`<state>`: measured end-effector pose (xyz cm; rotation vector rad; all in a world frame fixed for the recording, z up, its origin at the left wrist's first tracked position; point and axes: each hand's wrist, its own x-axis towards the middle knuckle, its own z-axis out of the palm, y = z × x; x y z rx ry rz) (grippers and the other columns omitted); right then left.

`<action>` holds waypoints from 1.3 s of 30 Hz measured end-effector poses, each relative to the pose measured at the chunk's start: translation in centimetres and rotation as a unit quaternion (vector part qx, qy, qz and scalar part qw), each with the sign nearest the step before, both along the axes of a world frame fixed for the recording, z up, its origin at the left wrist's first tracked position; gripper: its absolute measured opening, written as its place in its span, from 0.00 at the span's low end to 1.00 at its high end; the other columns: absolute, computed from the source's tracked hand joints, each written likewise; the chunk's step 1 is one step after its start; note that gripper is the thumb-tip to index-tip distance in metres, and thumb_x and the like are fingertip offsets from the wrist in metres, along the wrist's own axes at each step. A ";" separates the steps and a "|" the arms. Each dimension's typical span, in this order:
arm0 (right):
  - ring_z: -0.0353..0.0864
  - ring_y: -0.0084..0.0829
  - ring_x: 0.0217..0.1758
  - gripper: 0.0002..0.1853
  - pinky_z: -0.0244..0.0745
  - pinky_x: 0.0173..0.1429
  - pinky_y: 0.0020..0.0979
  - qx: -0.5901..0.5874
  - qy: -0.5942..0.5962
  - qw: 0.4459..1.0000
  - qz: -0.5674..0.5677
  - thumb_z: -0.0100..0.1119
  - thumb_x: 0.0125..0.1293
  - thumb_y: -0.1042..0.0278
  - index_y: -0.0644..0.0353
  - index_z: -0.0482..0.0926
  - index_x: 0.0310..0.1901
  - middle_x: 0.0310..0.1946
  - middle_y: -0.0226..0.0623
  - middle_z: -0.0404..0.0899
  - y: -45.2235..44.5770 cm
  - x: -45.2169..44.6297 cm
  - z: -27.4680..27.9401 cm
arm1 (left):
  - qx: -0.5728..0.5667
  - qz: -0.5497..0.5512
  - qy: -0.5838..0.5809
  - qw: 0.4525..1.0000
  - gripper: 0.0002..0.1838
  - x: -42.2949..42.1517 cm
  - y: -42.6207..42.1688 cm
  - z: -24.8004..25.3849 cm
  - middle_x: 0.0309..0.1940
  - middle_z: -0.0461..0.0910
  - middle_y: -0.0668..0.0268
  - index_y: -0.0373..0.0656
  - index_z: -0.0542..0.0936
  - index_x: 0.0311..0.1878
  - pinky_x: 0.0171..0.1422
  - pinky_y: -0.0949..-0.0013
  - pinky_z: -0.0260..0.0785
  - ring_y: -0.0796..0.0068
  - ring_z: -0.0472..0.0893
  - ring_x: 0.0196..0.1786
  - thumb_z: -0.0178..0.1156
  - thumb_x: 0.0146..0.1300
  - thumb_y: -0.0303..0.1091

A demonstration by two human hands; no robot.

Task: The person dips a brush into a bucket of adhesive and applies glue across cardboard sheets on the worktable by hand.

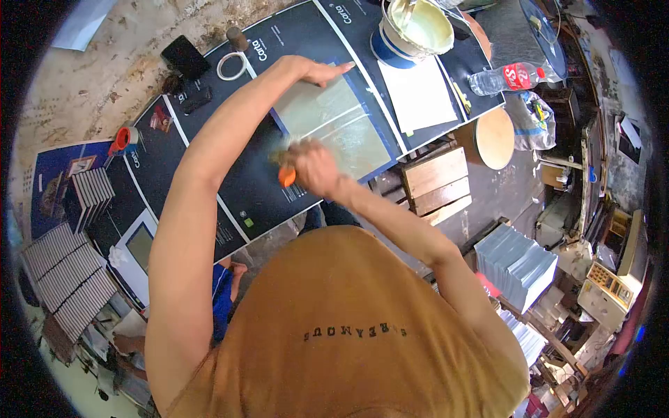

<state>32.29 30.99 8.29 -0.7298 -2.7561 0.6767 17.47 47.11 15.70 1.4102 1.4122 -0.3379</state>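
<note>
My left hand [317,72] rests at the top edge of a greyish, wet-looking sheet [355,143] with blue borders, its index finger stretched out. Over the sheet's lower left part, my right hand [315,167] is closed around an orange-handled tool [286,175]; motion blurs its far end, which looks like a brush. The sheet lies on a dark tabletop made of printed "Carta" boards [254,157]. A pale crease or band crosses the sheet.
A bucket [411,35] of pale paste stands on the table's far side, beside white paper [417,94] and a bottle [507,79]. Tape rolls [231,66] and a black object [185,57] lie at left. A round stool [495,138] and wooden slats [437,182] are at right.
</note>
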 end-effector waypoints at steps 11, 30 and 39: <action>0.80 0.42 0.44 0.20 0.75 0.54 0.41 -0.012 -0.001 0.999 -0.049 0.60 0.55 0.72 0.47 0.83 0.52 0.41 0.37 0.80 -5.0 2.4 2.1 | 0.149 -0.030 0.145 0.978 0.61 0.6 -1.0 -4.6 0.78 0.55 0.52 0.42 0.65 0.74 0.82 0.43 0.38 0.52 0.52 0.81 0.24 0.57 0.87; 0.80 0.40 0.46 0.18 0.71 0.50 0.41 0.049 0.072 0.978 -0.188 0.61 0.55 0.68 0.50 0.83 0.50 0.46 0.37 0.82 -1.9 5.6 3.6 | 0.153 -0.051 0.148 0.976 0.53 1.5 -2.6 -5.2 0.78 0.57 0.58 0.45 0.61 0.77 0.81 0.36 0.31 0.53 0.52 0.81 0.25 0.65 0.79; 0.80 0.41 0.44 0.18 0.74 0.50 0.42 -0.015 0.063 0.992 -0.110 0.60 0.56 0.70 0.53 0.84 0.50 0.42 0.36 0.81 -8.5 7.0 4.9 | 0.200 -0.019 0.139 0.970 0.51 1.3 -3.3 -6.4 0.76 0.61 0.59 0.44 0.68 0.73 0.81 0.37 0.32 0.53 0.56 0.79 0.27 0.66 0.78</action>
